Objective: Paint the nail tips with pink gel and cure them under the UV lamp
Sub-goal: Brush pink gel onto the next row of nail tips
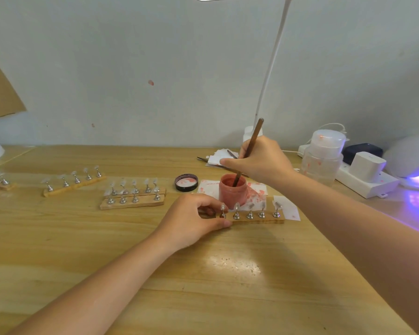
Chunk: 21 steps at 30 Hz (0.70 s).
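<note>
My right hand (264, 160) grips a brown brush (250, 146) whose tip dips into the open pot of pink gel (232, 191). Just in front of the pot lies a wooden strip (257, 220) carrying several clear nail tips on small metal stands. My left hand (191, 220) pinches the left end of that strip on the table. The UV lamp (414, 163) glows violet at the far right edge.
The pot's black lid (186, 182) lies to its left. More wooden strips with nail tips (133, 194) (74, 181) sit further left. A clear pump bottle (323, 157), a power strip with adapters (365, 178) and a desk lamp's white stem (271, 68) stand at the back right.
</note>
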Each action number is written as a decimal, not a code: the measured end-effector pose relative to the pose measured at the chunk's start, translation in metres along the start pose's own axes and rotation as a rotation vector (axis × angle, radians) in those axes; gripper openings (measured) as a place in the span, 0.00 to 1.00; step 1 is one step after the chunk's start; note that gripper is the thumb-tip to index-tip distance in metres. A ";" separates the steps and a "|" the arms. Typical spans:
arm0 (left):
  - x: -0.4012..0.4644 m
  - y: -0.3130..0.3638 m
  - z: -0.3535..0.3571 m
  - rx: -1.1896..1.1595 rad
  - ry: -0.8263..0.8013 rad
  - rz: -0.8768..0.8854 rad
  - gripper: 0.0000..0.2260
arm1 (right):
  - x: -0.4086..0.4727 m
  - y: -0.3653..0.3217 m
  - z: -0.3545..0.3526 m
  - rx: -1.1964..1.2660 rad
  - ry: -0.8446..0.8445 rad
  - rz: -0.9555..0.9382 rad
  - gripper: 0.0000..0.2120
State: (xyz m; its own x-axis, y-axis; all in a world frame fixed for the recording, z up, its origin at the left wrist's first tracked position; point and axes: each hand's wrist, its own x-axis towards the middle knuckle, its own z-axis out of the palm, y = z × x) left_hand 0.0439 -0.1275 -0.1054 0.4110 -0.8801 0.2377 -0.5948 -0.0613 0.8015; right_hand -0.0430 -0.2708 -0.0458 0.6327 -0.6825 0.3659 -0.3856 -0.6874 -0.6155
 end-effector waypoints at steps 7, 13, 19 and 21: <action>0.000 0.000 -0.002 -0.003 -0.029 0.003 0.11 | -0.001 0.004 -0.002 0.039 0.047 0.010 0.20; 0.000 0.000 -0.002 -0.070 -0.010 -0.011 0.07 | -0.001 0.015 -0.017 0.255 0.167 0.094 0.21; 0.000 -0.001 -0.003 -0.043 -0.023 0.007 0.05 | -0.006 0.018 -0.020 0.298 0.176 0.150 0.21; 0.000 -0.001 -0.003 -0.051 -0.021 0.013 0.04 | -0.006 0.019 -0.021 0.297 0.180 0.159 0.22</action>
State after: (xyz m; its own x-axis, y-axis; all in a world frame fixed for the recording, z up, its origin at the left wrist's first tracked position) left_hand 0.0464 -0.1264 -0.1047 0.3886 -0.8903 0.2374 -0.5639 -0.0261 0.8254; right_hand -0.0681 -0.2849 -0.0449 0.4428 -0.8254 0.3503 -0.2414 -0.4860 -0.8400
